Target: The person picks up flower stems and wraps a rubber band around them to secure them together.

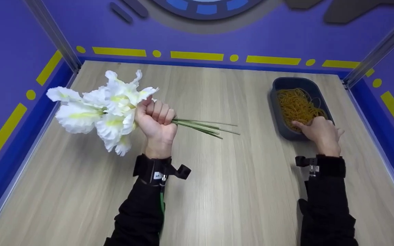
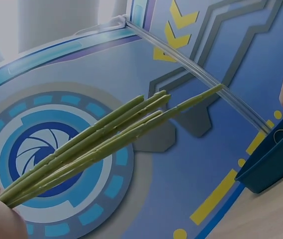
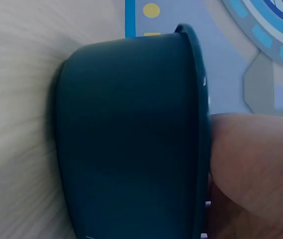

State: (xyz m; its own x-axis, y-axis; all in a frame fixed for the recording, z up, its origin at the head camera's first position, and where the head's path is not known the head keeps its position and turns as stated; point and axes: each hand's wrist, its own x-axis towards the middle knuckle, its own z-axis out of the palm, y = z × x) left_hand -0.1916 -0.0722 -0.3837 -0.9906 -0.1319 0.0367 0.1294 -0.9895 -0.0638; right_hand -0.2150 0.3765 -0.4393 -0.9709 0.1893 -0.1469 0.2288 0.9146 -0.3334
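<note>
My left hand [image 1: 157, 121] grips a bunch of white artificial irises [image 1: 111, 106], fingers curled round the stems above the table. The blooms spread to the left of the fist, and the green stems [image 1: 205, 128] stick out to its right; their bare ends [image 2: 101, 144] show close up in the left wrist view. At the right, my right hand [image 1: 323, 133] reaches over the near end of a dark oblong tub [image 1: 275, 112] into tangled yellow rubber bands [image 1: 296, 102]. Its fingertips are hidden among the bands, so I cannot tell whether they pinch one. The tub's wall [image 3: 131, 139] fills much of the right wrist view.
A pale wood-grain table [image 1: 224, 191] lies under both arms. Blue panels with yellow dashes [image 1: 197, 55] enclose its back and sides, with metal posts [image 1: 55, 34] at the back corners. Black straps [image 1: 152, 169] hold the wrist cameras.
</note>
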